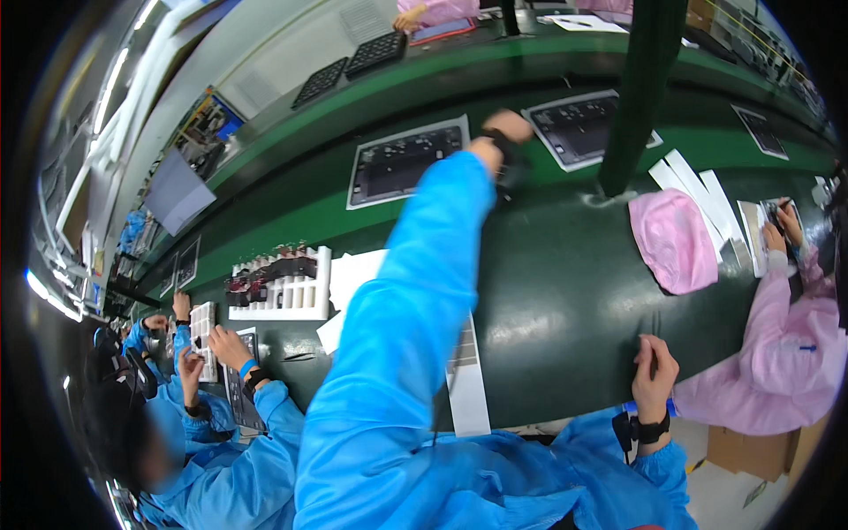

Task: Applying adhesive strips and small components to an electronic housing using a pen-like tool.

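My left arm in a blue sleeve stretches far out over the dark green belt. My left hand is blurred, with a black wrist strap, and hovers between two grey trays of dark parts. Whether it holds anything is unclear. My right hand, also with a black wrist strap, rests near the front edge of the belt. Its fingers are pinched together on what looks like a thin dark tool.
A green post stands right of my left hand. A pink cap and white strips lie to the right, beside a co-worker in pink. A white rack, white sheets and a co-worker in blue are on the left.
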### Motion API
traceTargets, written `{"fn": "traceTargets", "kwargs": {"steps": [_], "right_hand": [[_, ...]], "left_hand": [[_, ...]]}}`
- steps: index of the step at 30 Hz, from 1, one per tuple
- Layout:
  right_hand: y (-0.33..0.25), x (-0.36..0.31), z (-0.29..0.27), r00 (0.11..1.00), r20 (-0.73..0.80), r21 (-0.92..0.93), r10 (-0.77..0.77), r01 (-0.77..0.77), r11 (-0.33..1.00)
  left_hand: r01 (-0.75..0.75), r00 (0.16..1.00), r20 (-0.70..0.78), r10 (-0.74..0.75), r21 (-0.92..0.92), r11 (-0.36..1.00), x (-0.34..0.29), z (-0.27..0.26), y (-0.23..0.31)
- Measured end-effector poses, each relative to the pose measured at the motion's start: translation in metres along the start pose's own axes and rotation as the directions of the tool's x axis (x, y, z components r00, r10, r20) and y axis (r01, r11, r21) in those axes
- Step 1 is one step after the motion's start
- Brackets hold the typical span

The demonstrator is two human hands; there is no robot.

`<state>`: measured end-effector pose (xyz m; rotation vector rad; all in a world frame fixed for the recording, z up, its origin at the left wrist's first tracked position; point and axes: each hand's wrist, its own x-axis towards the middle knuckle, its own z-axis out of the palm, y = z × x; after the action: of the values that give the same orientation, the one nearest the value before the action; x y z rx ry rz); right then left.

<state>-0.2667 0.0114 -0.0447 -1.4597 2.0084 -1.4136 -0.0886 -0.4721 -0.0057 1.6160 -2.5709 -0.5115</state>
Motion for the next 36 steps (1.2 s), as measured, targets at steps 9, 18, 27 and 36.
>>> {"fn": "traceTargets", "kwargs": {"steps": [9, 18, 27, 36], "right_hand": [[0.0, 0.005, -0.01, 0.997, 0.077, -0.005, -0.004, 0.005, 1.0], [-0.005, -0.002, -0.005, 0.986, 0.1, -0.016, -0.134, 0.136, 0.991], [0.015, -0.001, -0.009, 0.985, 0.081, 0.1, -0.149, 0.141, 0.985], [0.022, 0.016, -0.002, 0.959, 0.182, 0.842, 0.217, -0.266, 0.469]], "left_hand": [[0.171, 0.975, -0.158, -0.159, 0.066, 0.983, 0.048, 0.057, 0.041], [0.143, 0.419, -0.65, -0.634, -0.642, 0.753, 0.015, 0.005, -0.018], [-0.155, 0.607, -0.585, -0.538, -0.751, 0.641, -0.274, -0.048, 0.004], [0.071, 0.715, -0.346, -0.607, -0.828, 0.556, -0.413, 0.079, 0.082]]}}
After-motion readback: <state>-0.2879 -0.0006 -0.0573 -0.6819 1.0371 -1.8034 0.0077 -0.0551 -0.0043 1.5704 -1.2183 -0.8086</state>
